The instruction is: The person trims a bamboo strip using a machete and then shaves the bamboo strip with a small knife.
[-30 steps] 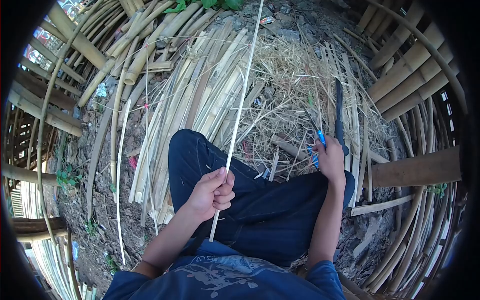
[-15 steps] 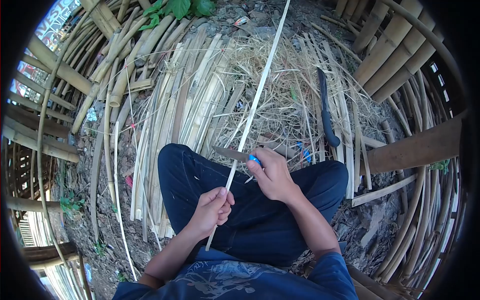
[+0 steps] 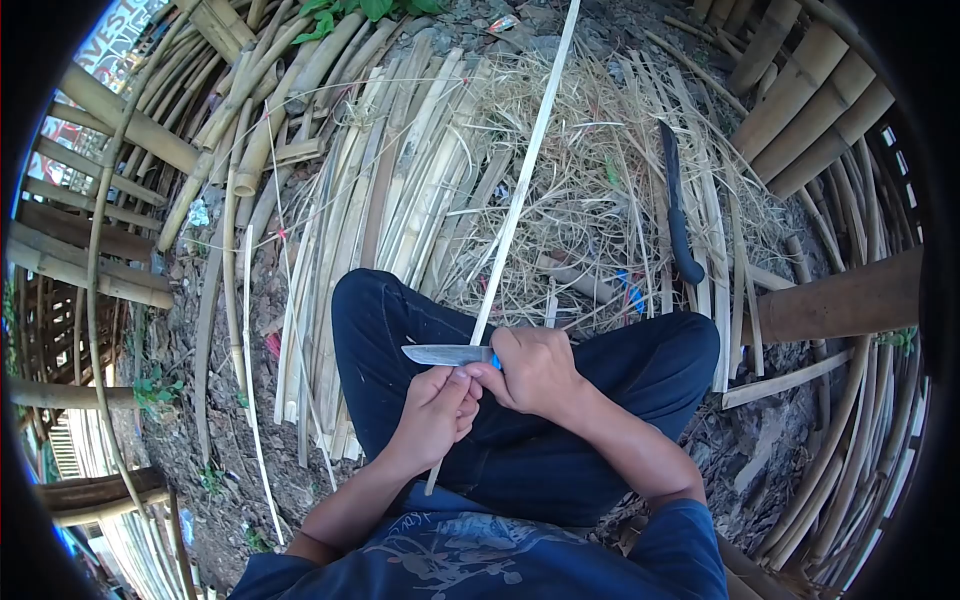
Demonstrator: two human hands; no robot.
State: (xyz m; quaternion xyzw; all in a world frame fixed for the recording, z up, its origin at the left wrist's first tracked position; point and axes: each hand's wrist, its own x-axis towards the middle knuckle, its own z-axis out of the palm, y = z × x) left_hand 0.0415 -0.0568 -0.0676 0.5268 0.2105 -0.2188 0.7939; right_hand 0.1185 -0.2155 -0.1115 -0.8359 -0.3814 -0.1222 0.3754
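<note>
A long, thin bamboo strip (image 3: 524,180) runs from between my knees up past the top of the view. My left hand (image 3: 437,410) is closed around it near its lower end. In my right hand (image 3: 535,368) is a knife (image 3: 445,354) with a blue handle, mostly covered by the fingers. Its blade points left and lies across the strip, just above my left fist. The two hands are close together, the right thumb touching or nearly touching the left one. Whether the edge bites into the strip cannot be made out.
Split bamboo slats (image 3: 415,190) lie ahead on the left, beside a heap of shavings (image 3: 570,170). A dark-handled machete (image 3: 676,215) rests on slats to the right. Thick bamboo poles (image 3: 800,100) stand at the right, and more poles (image 3: 130,125) line the left.
My right hand has drawn the knife down the strip towards my left hand, and the blade now sits just above it. The left hand keeps its grip. The view has shifted slightly.
</note>
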